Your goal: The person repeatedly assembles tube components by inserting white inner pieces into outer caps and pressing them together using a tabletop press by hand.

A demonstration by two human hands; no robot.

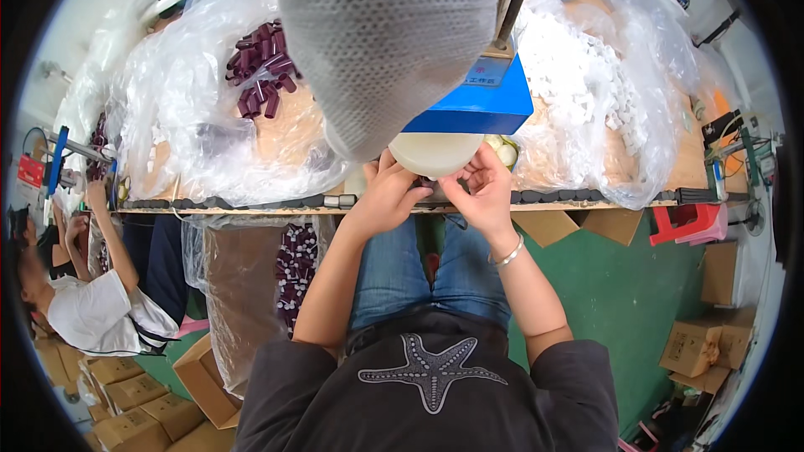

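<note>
At the table's front edge, below a round off-white dome (437,153) under a blue box-shaped machine (477,107), my two hands are close together. My left hand (387,194) is closed, thumb and fingers pinching a small dark piece (427,182) that is mostly hidden. My right hand (483,188), a bracelet at its wrist, is closed too, thumb and forefinger pinched right beside that piece; what they hold is too small to make out. Dark purple tubes (261,67) lie heaped on plastic sheeting to the left. Small white parts (578,67) are piled to the right.
A grey knit shape (385,33) blocks the upper middle. Below the table's left half stands a plastic-lined box (243,276) with purple and white pieces (297,272). Cardboard boxes (693,345) and a red stool (672,224) are at right. Another person (100,301) works at far left.
</note>
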